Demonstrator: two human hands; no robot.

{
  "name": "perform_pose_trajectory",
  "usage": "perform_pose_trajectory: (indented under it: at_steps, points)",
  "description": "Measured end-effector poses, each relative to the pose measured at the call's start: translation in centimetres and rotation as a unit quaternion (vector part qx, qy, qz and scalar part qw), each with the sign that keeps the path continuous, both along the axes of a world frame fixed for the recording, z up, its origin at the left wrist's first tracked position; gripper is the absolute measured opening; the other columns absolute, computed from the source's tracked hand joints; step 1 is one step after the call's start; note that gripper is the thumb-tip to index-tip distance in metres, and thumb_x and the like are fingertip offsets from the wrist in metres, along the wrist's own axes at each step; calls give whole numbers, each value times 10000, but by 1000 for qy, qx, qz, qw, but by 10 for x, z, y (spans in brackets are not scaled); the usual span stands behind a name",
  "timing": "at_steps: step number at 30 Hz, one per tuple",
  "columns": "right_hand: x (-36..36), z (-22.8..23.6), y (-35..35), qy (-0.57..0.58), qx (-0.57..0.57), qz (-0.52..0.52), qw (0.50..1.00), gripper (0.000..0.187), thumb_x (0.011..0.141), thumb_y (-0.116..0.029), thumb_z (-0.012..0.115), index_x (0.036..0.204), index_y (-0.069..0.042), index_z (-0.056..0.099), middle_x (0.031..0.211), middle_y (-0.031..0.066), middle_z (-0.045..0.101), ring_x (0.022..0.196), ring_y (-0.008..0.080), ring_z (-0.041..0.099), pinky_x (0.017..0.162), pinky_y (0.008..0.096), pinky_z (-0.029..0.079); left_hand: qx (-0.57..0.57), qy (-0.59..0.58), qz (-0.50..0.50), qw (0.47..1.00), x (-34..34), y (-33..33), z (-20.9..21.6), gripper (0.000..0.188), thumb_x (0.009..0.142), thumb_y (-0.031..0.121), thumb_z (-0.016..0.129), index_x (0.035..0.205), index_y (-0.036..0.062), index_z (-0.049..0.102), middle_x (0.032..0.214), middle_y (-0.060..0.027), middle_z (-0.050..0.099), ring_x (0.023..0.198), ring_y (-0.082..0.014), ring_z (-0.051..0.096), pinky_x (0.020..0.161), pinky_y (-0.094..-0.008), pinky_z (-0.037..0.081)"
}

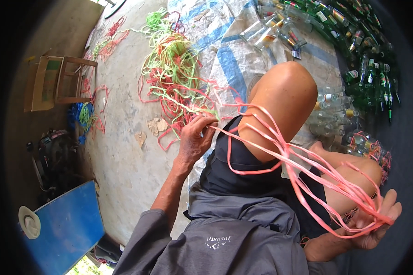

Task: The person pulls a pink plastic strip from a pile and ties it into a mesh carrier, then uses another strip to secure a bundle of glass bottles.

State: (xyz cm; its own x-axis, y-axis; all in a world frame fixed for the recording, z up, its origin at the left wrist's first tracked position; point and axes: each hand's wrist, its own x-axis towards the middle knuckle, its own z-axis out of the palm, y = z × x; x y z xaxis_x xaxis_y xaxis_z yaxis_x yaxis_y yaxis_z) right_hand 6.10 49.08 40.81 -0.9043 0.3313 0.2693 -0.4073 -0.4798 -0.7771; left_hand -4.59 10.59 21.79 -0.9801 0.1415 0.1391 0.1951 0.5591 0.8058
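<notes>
Several pink plastic cords (316,181) stretch across my bent legs, gathered at a knot above my thigh. My left hand (198,137), over the floor beside my thigh, pinches one end of a pink cord between thumb and fingers. At the lower right, my right hand (376,220) has the looped end of the bundle around its fingers, which curl partly over the cords. Beyond my left hand lies a tangled heap of green, yellow and red cords (172,68). One green strand runs from that heap to my left fingers.
Many green glass bottles (344,23) are piled at the far right, with clear bottles (330,107) by my knee. A white-and-blue plastic sheet (229,64) covers the floor ahead. At left are a wooden stool (75,80), a blue table (69,224) and a pale hat (29,222).
</notes>
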Motion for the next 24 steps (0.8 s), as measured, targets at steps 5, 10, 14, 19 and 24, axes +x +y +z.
perform_pose_trajectory:
  at_steps: [5,10,14,19,24]
  points:
    - [23,1,44,19,-31,52,998,480,1053,-98,432,1477,67,281,1024,200,504,627,169,446,637,260,495,-45,-12,56,997,-3,-37,-13,133,899,-15,659,1024,-4,700,869,-104,696,773,-173,675,693,-289,519]
    - [15,3,50,-90,371,-398,834,570,996,-281,638,1309,172,491,994,190,663,550,103,473,578,206,494,75,-38,160,984,-13,-88,-26,120,952,31,640,1050,-6,699,839,-31,684,753,-69,612,675,-229,489]
    - [18,18,74,-11,1,-87,996,420,995,-32,534,1326,178,384,867,112,522,585,77,440,687,208,485,58,-1,193,979,-28,-122,-20,128,958,61,658,1058,0,708,851,-16,703,770,-54,608,690,-213,487]
    - [21,27,95,13,-79,-40,996,463,971,0,501,1319,237,307,897,149,499,678,119,493,745,282,508,26,18,211,977,-36,-146,-10,125,956,57,660,1054,0,712,848,-12,703,772,-51,607,697,-215,490]
    - [35,38,122,3,-209,108,972,447,1036,-73,354,1366,221,287,821,77,496,690,119,493,1040,427,416,20,-7,206,978,-37,-154,-12,188,965,83,661,1113,-26,701,910,-51,710,842,-110,668,760,-255,531]
